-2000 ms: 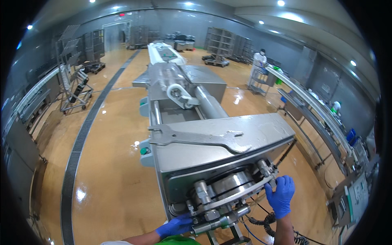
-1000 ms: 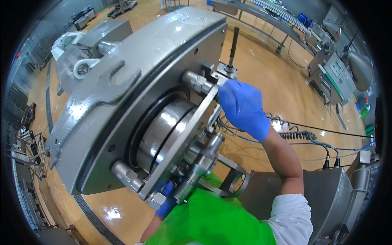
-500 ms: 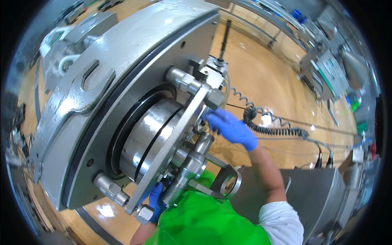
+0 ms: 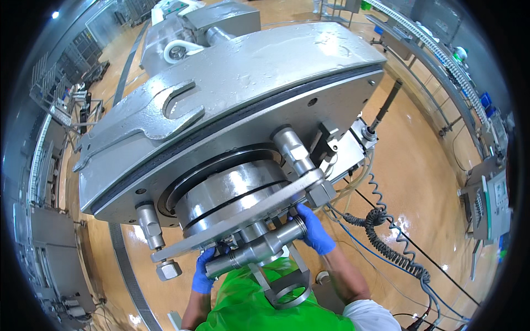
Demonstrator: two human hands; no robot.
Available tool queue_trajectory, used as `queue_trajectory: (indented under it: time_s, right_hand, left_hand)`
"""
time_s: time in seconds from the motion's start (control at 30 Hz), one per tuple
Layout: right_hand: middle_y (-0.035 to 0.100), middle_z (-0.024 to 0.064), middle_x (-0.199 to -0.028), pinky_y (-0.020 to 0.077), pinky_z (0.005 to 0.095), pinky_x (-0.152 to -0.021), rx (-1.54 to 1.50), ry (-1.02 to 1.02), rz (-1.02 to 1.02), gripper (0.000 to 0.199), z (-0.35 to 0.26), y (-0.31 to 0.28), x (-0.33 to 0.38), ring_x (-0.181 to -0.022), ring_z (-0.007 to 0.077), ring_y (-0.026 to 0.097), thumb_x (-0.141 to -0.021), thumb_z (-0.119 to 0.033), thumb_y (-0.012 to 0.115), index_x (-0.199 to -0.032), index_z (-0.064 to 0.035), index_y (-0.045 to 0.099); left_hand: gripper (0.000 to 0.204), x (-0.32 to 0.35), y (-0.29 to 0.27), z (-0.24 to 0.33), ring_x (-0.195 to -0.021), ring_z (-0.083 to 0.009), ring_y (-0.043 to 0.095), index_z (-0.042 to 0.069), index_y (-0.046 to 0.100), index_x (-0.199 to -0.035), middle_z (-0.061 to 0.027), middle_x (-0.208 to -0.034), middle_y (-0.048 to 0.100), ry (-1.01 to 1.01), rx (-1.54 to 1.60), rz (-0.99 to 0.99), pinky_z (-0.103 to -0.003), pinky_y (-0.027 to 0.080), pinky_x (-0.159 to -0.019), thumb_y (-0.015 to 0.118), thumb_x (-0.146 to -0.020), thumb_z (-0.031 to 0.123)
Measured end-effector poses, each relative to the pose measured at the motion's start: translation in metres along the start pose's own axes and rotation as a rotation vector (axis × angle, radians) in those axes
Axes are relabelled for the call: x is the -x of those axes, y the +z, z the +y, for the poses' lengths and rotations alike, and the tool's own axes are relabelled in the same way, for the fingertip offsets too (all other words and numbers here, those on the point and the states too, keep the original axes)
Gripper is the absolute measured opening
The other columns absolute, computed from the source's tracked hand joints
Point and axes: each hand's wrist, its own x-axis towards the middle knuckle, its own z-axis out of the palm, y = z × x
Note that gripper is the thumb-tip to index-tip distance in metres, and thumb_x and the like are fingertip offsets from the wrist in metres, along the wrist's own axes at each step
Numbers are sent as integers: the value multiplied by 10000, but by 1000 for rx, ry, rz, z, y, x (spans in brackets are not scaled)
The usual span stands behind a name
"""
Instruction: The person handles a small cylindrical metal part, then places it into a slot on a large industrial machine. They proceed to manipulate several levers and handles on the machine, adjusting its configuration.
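In front of me a steel T-shaped pipe fitting (image 4: pixel 256 251) sticks out from a flat steel crossbar (image 4: pixel 237 220). My left hand (image 4: pixel 203 273), in a blue glove, has its fingers curled about the left end of the fitting. At the threaded right end, my right hand (image 4: pixel 316 233), also gloved in blue, closes round it; some fingertips are hidden behind the metal. Large hex nuts sit at the crossbar's ends, the left nut (image 4: pixel 168 270) and the right nut (image 4: pixel 320 194). Behind the bar is a thick steel cylinder (image 4: pixel 232 185). A ring-ended bracket (image 4: pixel 288 292) hangs below the fitting.
A big open-ended wrench (image 4: pixel 160 124) lies on the wet steel machine housing (image 4: pixel 276 55). Coiled cables (image 4: pixel 386 243) and hoses run at the right, near an upright black rod (image 4: pixel 385 107). A drain channel (image 4: pixel 122 265) crosses the tan floor at left.
My right hand has come down from beside the crossbar's right end onto the fitting's threaded end. The view has turned, so the machine now lies more level across it. My left hand stays at the fitting.
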Motion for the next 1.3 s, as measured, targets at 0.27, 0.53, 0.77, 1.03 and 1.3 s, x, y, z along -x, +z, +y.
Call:
queue_trajectory:
  time_s: [0.27, 0.53, 0.77, 1.03, 1.3]
  right_hand:
    - [530, 16, -667, 317, 238, -405, 610, 29, -161, 505, -29, -20, 13, -475, 86, 425, -951, -511, 425, -1019, -54, 628]
    - [534, -15, -606, 323, 223, -389, 101, 54, -196, 495, 19, -54, -46, -453, 45, 414, -894, -577, 511, -899, -100, 644]
    - [624, -41, -824, 266, 218, -428, 696, 80, -364, 540, -49, -15, 6, -543, 36, 390, -921, -604, 459, -1083, -122, 641]
    - [587, -6, -699, 372, 201, -421, -71, 93, -195, 494, 7, -27, -27, -488, 71, 477, -928, -586, 456, -951, -119, 614]
    - [492, -64, -653, 260, 193, -437, 910, 64, -415, 485, -60, -6, 6, -483, 45, 354, -943, -592, 430, -987, -153, 632]
  left_hand:
    - [410, 18, 31, 37, -1041, -277, 622, -41, 578, -1163, -153, -1116, 644, -111, -276, -7, -394, 476, -933, 583, -874, 250]
    - [365, -7, -41, -6, -1135, -278, 555, 117, 564, -1230, -117, -1232, 601, -77, -152, -17, -460, 469, -954, 435, -957, 321]
    - [513, -17, -11, -13, -1163, -338, 547, 78, 559, -1239, -153, -1242, 587, -242, 311, -237, -599, 487, -892, 578, -868, 431]
    - [491, 0, 15, 29, -1099, -421, 568, 25, 539, -1219, -189, -1194, 596, -263, -528, 112, -597, 524, -830, 565, -894, 393]
    - [550, -16, -13, -16, -1238, -403, 465, 111, 453, -1320, -149, -1325, 510, -54, 131, -399, -646, 386, -991, 549, -886, 435]
